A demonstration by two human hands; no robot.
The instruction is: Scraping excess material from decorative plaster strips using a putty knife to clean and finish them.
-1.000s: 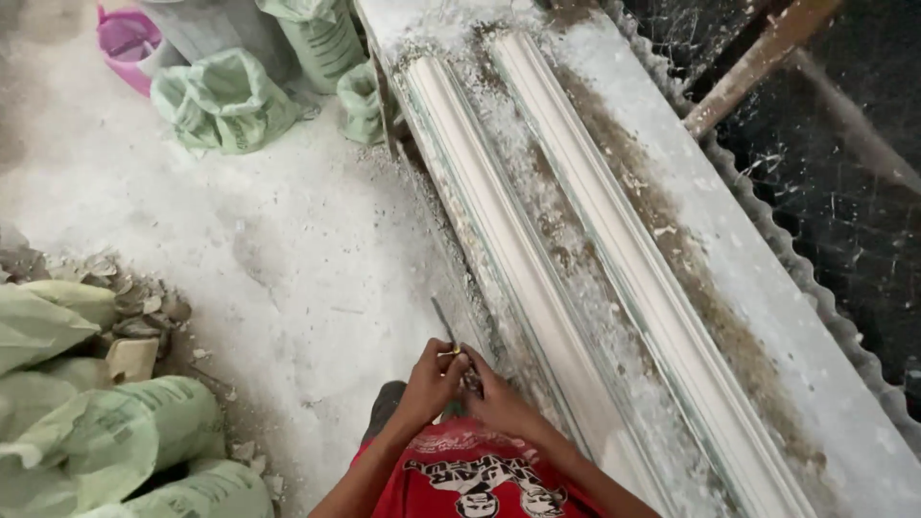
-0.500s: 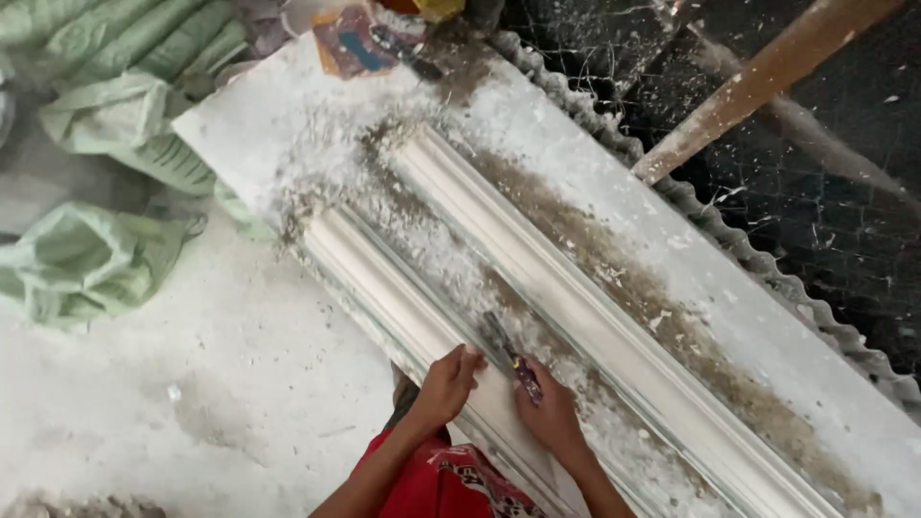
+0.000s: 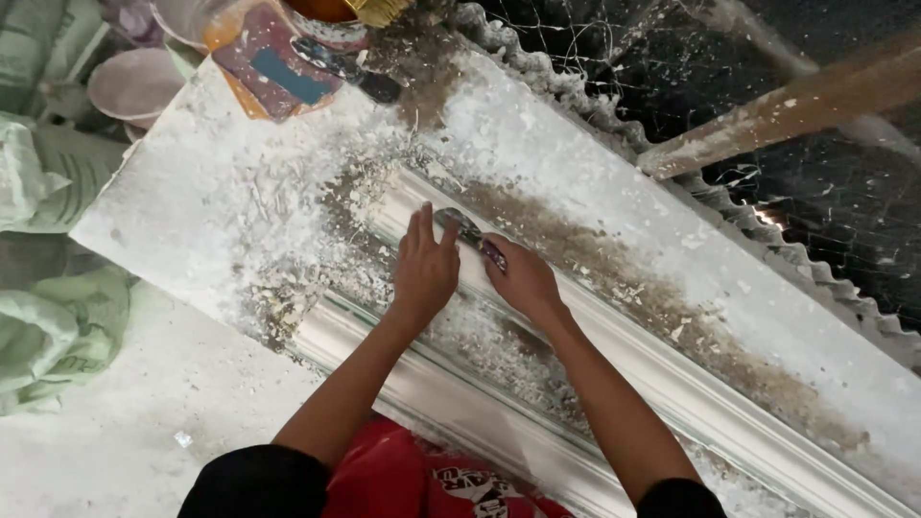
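My right hand (image 3: 523,278) grips a small scraper (image 3: 470,233) with a dark handle and a metal blade; the blade lies on the end of the far white plaster moulding (image 3: 672,379). My left hand (image 3: 425,264) rests flat on the same moulding just left of the blade, fingers together and pointing away from me. A second white moulding (image 3: 432,398) runs parallel, nearer to me, under my forearms. Both mouldings lie on a long white bench (image 3: 182,201) covered in plaster dust and crumbs.
At the bench's far end stand a round container (image 3: 331,14) and some coloured flat scraps (image 3: 273,67). A wooden beam (image 3: 787,110) crosses the dark area at the right. Green sacks (image 3: 48,326) and pale bowls (image 3: 134,86) lie on the dusty floor at the left.
Both hands have travelled along the moulding towards its far end, scraper still in the right hand. The view has followed, and the bench end with its container has come closer.
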